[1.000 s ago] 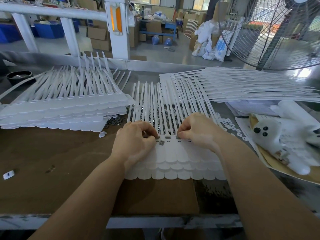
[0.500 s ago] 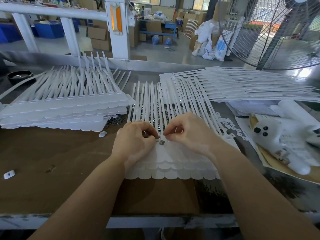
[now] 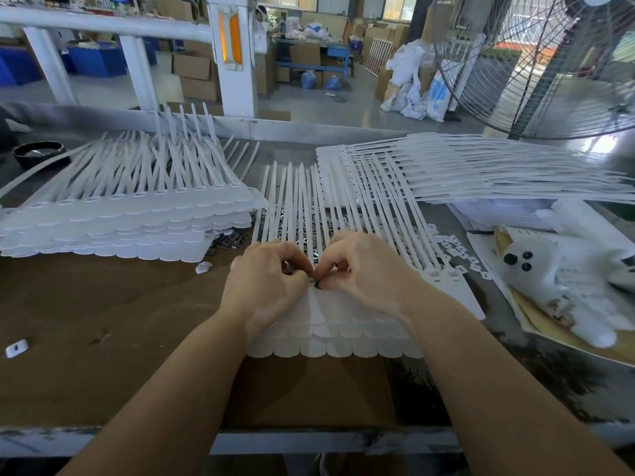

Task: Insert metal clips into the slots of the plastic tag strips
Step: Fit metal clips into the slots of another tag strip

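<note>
Hands meet now over the top edge of the front tag stack (image 3: 330, 324). The right hand (image 3: 371, 273) has slid leftward from where it pressed further along the row 1 second ago, and its curled fingertips now touch those of the left hand (image 3: 264, 283). A small dark metal clip (image 3: 319, 285) shows between them, right at the slot line; half a second ago it lay bare on the tag heads just below that line. Judgement: the clip is being seated into a slot, so this slot is nearly done and many heads to the right are not yet filled.

Grip: both hands are clenched in a pinch around the clip, thumb and forefinger tips closed on it. How much of the clip is already in the slot cannot be told; fingers hide it.

Materials:
- Tag strips: white, translucent, matte plastic, with flat scalloped heads and long thin tails fanning away from the person.
- Left pile (image 3: 130, 221): the same strips layered several deep, tails splayed upward.
- Right pile (image 3: 498, 173): flat, tails running off to the right.
- Loose clips (image 3: 225, 240): small, dark, shiny metal, scattered between the left pile and the front stack.
- Table (image 3: 103, 338): brown, worn, scuffed board with a grey metal front edge.
- Soft white toy (image 3: 549, 269): fuzzy, with black bead eyes, lying on paper at the right.
</note>
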Motion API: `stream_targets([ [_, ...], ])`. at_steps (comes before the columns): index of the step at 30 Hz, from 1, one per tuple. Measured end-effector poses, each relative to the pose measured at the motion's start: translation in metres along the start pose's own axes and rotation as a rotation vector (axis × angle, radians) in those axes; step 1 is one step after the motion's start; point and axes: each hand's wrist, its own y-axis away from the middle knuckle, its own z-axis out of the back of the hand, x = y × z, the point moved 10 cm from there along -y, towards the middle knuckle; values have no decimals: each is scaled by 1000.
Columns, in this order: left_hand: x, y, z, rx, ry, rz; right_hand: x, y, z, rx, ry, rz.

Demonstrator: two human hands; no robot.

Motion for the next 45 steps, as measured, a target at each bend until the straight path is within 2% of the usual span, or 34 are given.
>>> stream_targets([
  [17,0,0,0,1,-5,2,10,1,-11,45,152,115],
  [26,2,0,0,9,-12,9,6,3,-8,28,49,97],
  [33,0,0,0,9,-8,5,6,3,-10,43,84,108],
  [38,1,0,0,9,-6,9,1,5,-8,38,-33,81],
  [45,0,0,0,2,0,6,2,6,-13,63,34,79],
])
